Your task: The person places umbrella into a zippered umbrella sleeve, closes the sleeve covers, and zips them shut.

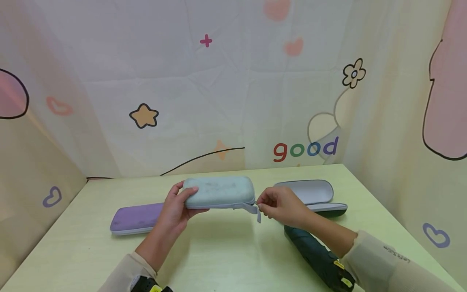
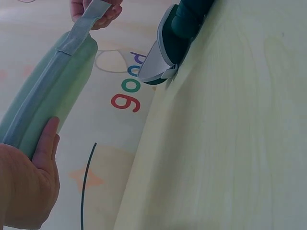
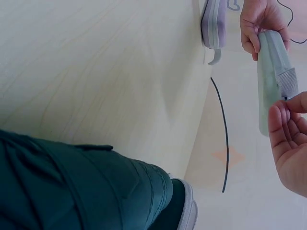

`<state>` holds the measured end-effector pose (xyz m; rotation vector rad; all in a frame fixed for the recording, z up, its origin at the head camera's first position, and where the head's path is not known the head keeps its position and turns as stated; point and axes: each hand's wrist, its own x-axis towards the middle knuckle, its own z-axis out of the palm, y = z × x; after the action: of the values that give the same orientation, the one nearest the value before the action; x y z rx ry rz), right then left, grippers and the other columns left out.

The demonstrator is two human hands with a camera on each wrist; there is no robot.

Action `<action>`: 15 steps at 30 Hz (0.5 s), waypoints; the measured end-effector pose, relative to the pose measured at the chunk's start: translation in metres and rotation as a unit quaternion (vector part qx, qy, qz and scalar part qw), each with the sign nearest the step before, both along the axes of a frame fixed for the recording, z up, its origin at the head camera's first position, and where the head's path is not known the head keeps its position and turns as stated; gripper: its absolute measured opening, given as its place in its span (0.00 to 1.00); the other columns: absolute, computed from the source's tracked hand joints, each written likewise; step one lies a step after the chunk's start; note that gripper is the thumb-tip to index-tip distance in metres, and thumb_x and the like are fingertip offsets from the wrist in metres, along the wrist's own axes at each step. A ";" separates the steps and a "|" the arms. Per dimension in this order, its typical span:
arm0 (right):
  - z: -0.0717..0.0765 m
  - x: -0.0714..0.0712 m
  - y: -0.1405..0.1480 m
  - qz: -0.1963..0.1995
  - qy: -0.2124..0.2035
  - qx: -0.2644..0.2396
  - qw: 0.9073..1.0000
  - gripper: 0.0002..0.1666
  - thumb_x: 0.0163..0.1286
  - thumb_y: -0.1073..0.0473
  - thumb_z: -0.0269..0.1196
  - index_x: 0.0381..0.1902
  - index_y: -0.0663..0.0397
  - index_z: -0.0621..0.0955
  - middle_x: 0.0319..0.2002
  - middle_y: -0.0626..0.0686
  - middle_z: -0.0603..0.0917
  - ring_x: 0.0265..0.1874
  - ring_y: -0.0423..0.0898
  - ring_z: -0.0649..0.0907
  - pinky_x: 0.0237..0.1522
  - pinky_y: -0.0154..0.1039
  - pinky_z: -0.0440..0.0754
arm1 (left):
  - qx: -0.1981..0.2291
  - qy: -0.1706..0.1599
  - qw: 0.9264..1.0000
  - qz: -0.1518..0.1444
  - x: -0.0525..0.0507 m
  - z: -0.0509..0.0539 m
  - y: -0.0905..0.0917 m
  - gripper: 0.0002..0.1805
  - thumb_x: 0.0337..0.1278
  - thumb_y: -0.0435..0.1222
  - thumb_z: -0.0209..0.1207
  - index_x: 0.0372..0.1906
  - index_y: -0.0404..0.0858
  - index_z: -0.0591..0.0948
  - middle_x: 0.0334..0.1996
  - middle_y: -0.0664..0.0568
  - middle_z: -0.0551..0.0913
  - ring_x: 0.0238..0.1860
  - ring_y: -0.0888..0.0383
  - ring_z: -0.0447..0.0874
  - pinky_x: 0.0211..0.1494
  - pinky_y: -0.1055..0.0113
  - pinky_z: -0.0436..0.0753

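Note:
A pale blue-green zippered case [image 1: 219, 192] is held up above the table. My left hand [image 1: 176, 207] grips its left end, thumb on top and fingers beneath. At the other end, the thumb and fingertips of my right hand [image 1: 286, 207] pinch the zipper pull [image 3: 286, 98], which is mostly hidden by them. A fabric strap [image 2: 85, 26] hangs at that end, beside the right fingers. From the right wrist view, the case [image 3: 268, 86] looks closed along the part of its seam that shows.
A purple case [image 1: 135, 219] lies on the table [image 1: 219, 259] behind my left wrist. On the right stands an opened glasses case [image 1: 310, 191] with grey lining. A folded dark green umbrella [image 1: 313, 255] lies under my right forearm. A printed curtain [image 1: 219, 93] hangs behind.

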<state>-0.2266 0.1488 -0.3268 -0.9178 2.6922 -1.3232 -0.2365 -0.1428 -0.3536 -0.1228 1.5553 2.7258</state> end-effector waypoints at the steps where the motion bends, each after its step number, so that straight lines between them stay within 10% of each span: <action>1: 0.000 0.000 0.000 -0.002 -0.004 -0.002 1.000 0.02 0.66 0.69 0.63 0.36 0.62 0.82 0.29 0.51 0.83 0.23 0.43 0.79 0.26 0.34 0.81 | 0.001 -0.001 1.000 0.002 0.000 0.000 0.001 0.19 0.61 0.27 0.56 0.54 0.42 0.67 0.50 0.45 0.70 0.34 0.51 0.83 0.33 0.52 0.86; 15: 0.000 0.000 -0.004 -0.001 -0.058 -0.041 0.997 0.04 0.66 0.69 0.63 0.37 0.65 0.83 0.31 0.53 0.85 0.25 0.46 0.84 0.31 0.41 0.85 | 0.013 -0.005 1.000 0.016 0.005 0.001 0.007 0.20 0.60 0.28 0.57 0.55 0.41 0.66 0.55 0.43 0.67 0.37 0.50 0.82 0.34 0.52 0.86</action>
<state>-0.2269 0.1448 -0.3270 -0.8164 2.5702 -1.4502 -0.2318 -0.1355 -0.3526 -0.1629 1.5287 2.7640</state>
